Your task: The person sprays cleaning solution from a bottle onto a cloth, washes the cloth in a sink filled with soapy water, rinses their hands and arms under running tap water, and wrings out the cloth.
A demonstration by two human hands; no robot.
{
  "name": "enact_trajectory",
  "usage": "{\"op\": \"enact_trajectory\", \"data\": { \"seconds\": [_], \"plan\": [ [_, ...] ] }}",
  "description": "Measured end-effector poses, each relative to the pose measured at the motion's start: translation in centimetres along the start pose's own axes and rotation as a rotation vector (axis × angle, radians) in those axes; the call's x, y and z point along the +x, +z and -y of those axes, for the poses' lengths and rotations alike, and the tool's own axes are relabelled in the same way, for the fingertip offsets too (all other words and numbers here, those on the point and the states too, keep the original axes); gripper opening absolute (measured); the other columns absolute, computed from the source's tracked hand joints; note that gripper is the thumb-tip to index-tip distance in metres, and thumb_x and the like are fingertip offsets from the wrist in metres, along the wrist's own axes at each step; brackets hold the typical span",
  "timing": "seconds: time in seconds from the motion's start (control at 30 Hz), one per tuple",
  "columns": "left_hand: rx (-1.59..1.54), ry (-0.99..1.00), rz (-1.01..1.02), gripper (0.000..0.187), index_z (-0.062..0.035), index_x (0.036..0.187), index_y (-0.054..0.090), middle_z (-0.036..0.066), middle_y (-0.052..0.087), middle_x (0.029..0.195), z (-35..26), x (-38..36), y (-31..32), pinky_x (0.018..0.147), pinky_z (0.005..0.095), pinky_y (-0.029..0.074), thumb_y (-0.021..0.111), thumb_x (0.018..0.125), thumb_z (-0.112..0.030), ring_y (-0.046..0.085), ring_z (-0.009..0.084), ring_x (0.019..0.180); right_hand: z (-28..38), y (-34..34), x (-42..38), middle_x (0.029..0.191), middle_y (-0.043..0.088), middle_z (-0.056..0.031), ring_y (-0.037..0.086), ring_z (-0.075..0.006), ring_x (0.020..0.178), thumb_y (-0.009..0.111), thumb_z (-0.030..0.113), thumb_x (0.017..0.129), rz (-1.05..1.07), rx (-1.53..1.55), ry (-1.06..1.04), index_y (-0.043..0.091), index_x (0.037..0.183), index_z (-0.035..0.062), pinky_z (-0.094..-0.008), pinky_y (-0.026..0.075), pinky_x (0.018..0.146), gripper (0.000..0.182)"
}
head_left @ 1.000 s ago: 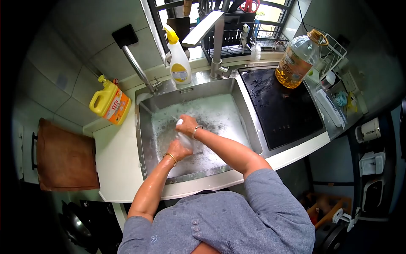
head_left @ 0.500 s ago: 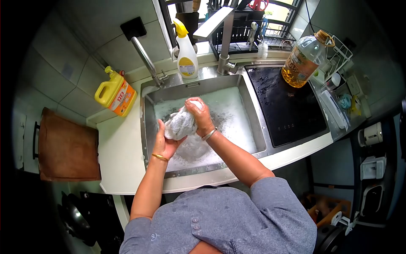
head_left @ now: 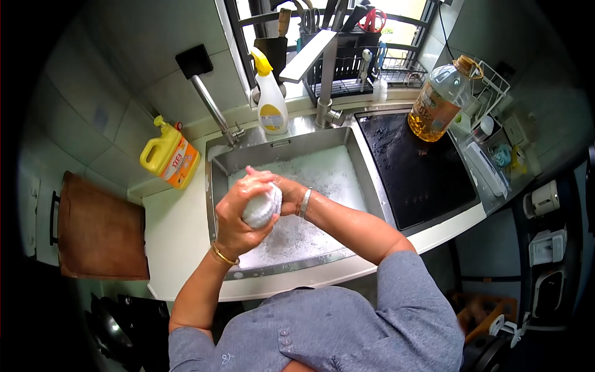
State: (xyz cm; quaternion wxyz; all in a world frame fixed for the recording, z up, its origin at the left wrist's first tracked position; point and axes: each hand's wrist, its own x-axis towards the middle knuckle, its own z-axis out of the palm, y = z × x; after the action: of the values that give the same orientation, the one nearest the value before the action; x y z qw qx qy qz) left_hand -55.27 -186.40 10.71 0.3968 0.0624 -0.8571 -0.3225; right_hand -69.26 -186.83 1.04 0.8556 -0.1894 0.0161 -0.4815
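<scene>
Over sink point(head_left: 218, 186): cloth point(head_left: 261, 209) bunched, pale grey, sudsy.

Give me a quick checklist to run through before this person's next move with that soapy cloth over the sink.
1. Cloth gripped by both hands: ok, left hand wraps it and right hand clasps its far side.
2. Cloth held above the sink, so drips fall inside: ok.
3. Sink holds suds: ok, foam covers the bottom.
4. Tap running: cannot tell, no stream visible.
5. Spray bottle upright, apart from the hands: ok.
6. Cloth wrung out: cannot tell.
</scene>
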Motion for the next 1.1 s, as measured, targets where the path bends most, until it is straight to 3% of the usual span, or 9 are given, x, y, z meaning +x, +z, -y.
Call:
{"op": "enact_trajectory", "data": {
  "seconds": [0.33, 0.57, 0.6, 0.7, 0.73, 0.87, 0.93, 0.97, 1.1],
  "plan": [
    [0.265, 0.314, 0.357, 0.023, -0.0076, 0.069, 0.054, 0.006, 0.059, 0.077, 2.1, 0.0, 2.9, 0.07, 0.035, 0.051, 0.061, 0.047, -0.002, 0.06, 0.0246, 0.071, 3.8, 2.3, 3.3, 0.081, 0.062, -0.0009, 0.055, -0.0102, 0.077, 0.059, 0.022, 0.082, -0.196, -1.362, 0.333, 0.062, 0.092, 0.007, -0.0259, 0.046, 0.07, 0.019],
    [0.41, 0.25, 0.786, 0.022, -0.0055, 0.083, 0.058, 0.011, 0.054, 0.075, 5.7, -3.5, 7.2, 0.071, 0.0392, 0.046, 0.06, 0.061, -0.004, 0.057, 0.0303, 0.078, -1.2, -4.4, 5.0, 0.084, 0.067, -0.0142, 0.062, -0.0293, 0.078, 0.061, 0.025, 0.073, -0.034, -2.221, 0.615, 0.067, 0.094, 0.0045, -0.0374, 0.049, 0.073, 0.03],
    [0.308, -0.087, 0.854, 0.022, -0.0059, 0.083, 0.058, 0.012, 0.055, 0.079, 6.3, -4.3, 8.6, 0.071, 0.0395, 0.046, 0.061, 0.062, -0.005, 0.057, 0.0314, 0.078, -1.6, -4.8, 4.8, 0.083, 0.067, -0.0145, 0.062, -0.0287, 0.078, 0.061, 0.026, 0.073, -0.032, -2.179, 0.688, 0.067, 0.092, 0.0034, -0.0374, 0.049, 0.073, 0.03],
    [0.217, 0.215, 0.673, 0.02, -0.0086, 0.076, 0.055, 0.009, 0.053, 0.076, 6.8, -4.9, 7.4, 0.066, 0.038, 0.046, 0.063, 0.057, -0.005, 0.057, 0.0285, 0.072, -0.8, -4.1, 4.1, 0.086, 0.066, -0.0152, 0.061, -0.0261, 0.082, 0.064, 0.038, 0.075, -0.087, -1.945, 0.896, 0.064, 0.095, 0.0001, -0.0366, 0.048, 0.076, 0.043],
    [0.075, 0.168, 0.588, 0.021, -0.0094, 0.073, 0.054, 0.008, 0.052, 0.074, 7.2, -5.0, 6.8, 0.064, 0.0379, 0.046, 0.063, 0.056, -0.005, 0.056, 0.0277, 0.07, -0.1, -3.9, 2.7, 0.098, 0.064, -0.013, 0.06, -0.0254, 0.087, 0.06, 0.046, 0.081, -0.309, -1.757, 0.816, 0.06, 0.106, 0.0019, -0.037, 0.047, 0.082, 0.051],
    [-0.381, -0.273, -0.138, 0.021, -0.0077, 0.078, 0.055, 0.006, 0.059, 0.078, 7.4, -3.3, 3.3, 0.075, 0.0314, 0.047, 0.066, 0.061, -0.002, 0.058, 0.0183, 0.074, -0.8, -15.0, 1.0, 0.135, 0.043, -0.0097, 0.045, -0.0252, 0.119, 0.037, 0.058, 0.09, 0.22, -0.86, 0.033, 0.04, 0.131, 0.0097, -0.0458, 0.034, 0.102, 0.064],
    [-0.875, -0.485, -0.568, 0.03, -0.0075, 0.087, 0.051, 0.009, 0.056, 0.078, 7.2, -2.2, 1.6, 0.08, 0.0372, 0.049, 0.06, 0.061, 0.004, 0.058, 0.0229, 0.078, -1.5, -6.8, -0.6, 0.138, 0.041, -0.0085, 0.041, -0.0232, 0.125, 0.035, 0.064, 0.087, -0.02, -0.041, 0.07, 0.033, 0.138, 0.0151, -0.0546, 0.032, 0.102, 0.07],
    [-1.021, -0.579, -0.785, 0.028, -0.0076, 0.087, 0.051, 0.009, 0.057, 0.078, 7.7, -1.9, 0.7, 0.079, 0.039, 0.049, 0.057, 0.062, 0.004, 0.058, 0.0243, 0.078, -2.5, -3.6, -0.8, 0.141, 0.036, -0.0073, 0.038, -0.0248, 0.128, 0.034, 0.069, 0.081, -0.048, 0.064, -0.088, 0.028, 0.14, 0.0195, -0.063, 0.029, 0.099, 0.077],
    [-1.099, -0.826, -1.136, 0.018, -0.0072, 0.087, 0.051, 0.006, 0.056, 0.078, 11.0, -3.6, -1.3, 0.072, 0.0372, 0.051, 0.066, 0.077, -0.009, 0.058, 0.0218, 0.078, -6.2, -1.4, 0.3, 0.136, 0.041, -0.0103, 0.039, -0.0291, 0.125, 0.052, 0.057, 0.082, -0.193, 0.3, -0.511, 0.034, 0.136, 0.0115, -0.0522, 0.028, 0.106, 0.073]
  ]
}}
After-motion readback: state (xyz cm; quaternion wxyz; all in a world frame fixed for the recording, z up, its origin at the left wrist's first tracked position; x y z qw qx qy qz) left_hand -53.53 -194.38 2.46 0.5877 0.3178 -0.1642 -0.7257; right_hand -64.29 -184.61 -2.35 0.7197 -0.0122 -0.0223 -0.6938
